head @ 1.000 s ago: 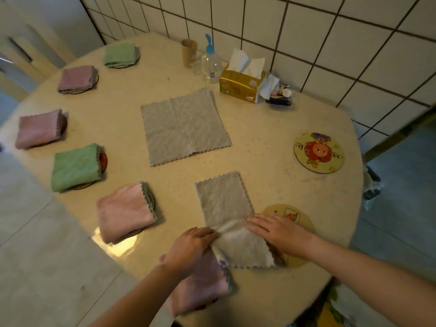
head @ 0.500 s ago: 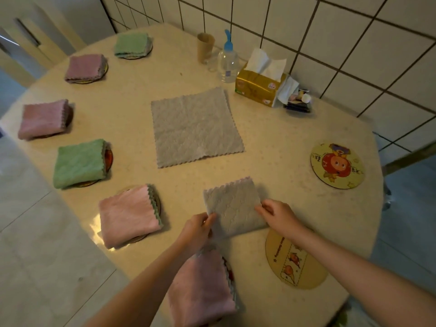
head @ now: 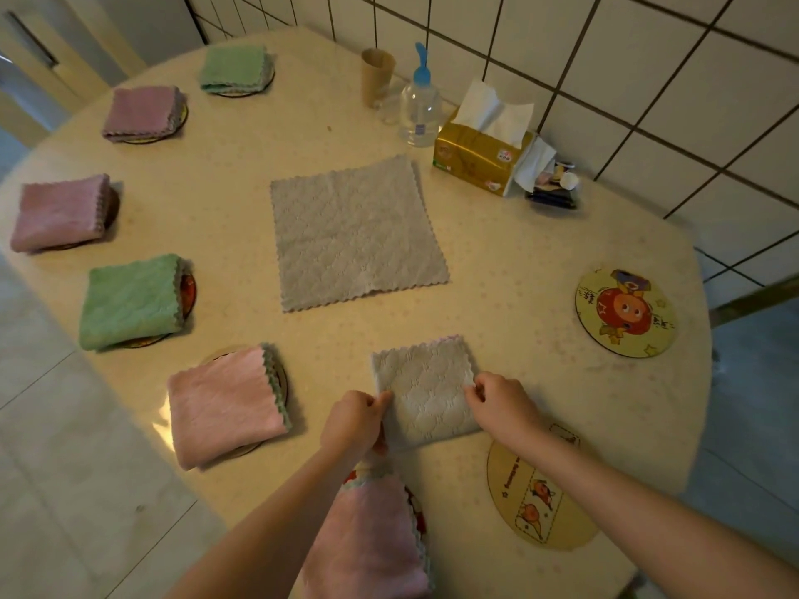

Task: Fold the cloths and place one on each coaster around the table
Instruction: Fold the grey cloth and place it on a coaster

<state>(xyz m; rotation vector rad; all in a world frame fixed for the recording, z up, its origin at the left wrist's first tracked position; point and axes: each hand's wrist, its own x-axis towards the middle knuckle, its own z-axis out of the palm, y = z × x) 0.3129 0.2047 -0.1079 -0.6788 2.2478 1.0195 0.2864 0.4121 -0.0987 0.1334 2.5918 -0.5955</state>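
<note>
The left hand (head: 354, 419) and the right hand (head: 497, 402) each pinch a side edge of the folded grey cloth (head: 426, 391), fingers closed on the fabric. The cloth lies flat near the front edge of the surface (head: 519, 261), just beside the bare yellow coaster (head: 540, 490) at the front right, not on it.

The likely trouble is in the lift: the plush layers are soft and loose, so pinching only the top layer could let the fold open or the scalloped edges slip out of line. Setting it down off-centre would leave it hanging off the round coaster. The left forearm also passes close over the pink cloth (head: 372, 542) on the front-edge coaster and could drag it.

The cloths are quilted, fluffy microfibre with wavy edges. The unfolded grey cloth (head: 356, 233) lies square at the middle of the surface. The cartoon coaster (head: 624, 313) near the right edge is a flat, glossy disc, also bare.
</note>
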